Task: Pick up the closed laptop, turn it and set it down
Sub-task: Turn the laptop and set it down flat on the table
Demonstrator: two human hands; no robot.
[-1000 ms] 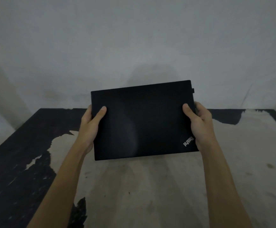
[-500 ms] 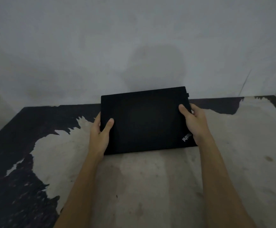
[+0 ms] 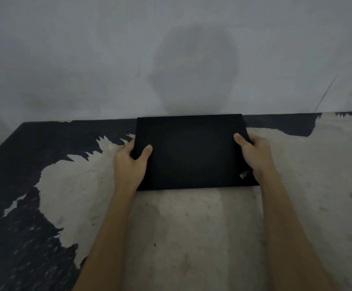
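A: From your head camera, what is around you?

B: You face a pale grey wall (image 3: 86, 49) with a darker rounded shadow (image 3: 194, 68) on it straight ahead. Below it lies a table (image 3: 192, 238) whose black coating has peeled off over most of the middle and right, leaving a bare, pale surface; the black remains along the left side and in a strip at the far edge.

A: Where is the laptop?

B: The closed black laptop (image 3: 192, 152) sits at the far middle of the table, long sides running left to right, its far edge close to the wall. The lid faces up, and a small logo (image 3: 244, 174) shows at its near right corner. Whether its underside rests fully on the table, you cannot tell from here.

A: And your hands?

B: Your left hand (image 3: 129, 164) grips the laptop's left edge, thumb lying on the lid, fingers curled round the side. Your right hand (image 3: 253, 152) clasps the right edge the same way, thumb on top, the rest wrapped under and out of sight. Both forearms reach in from the bottom of the view.
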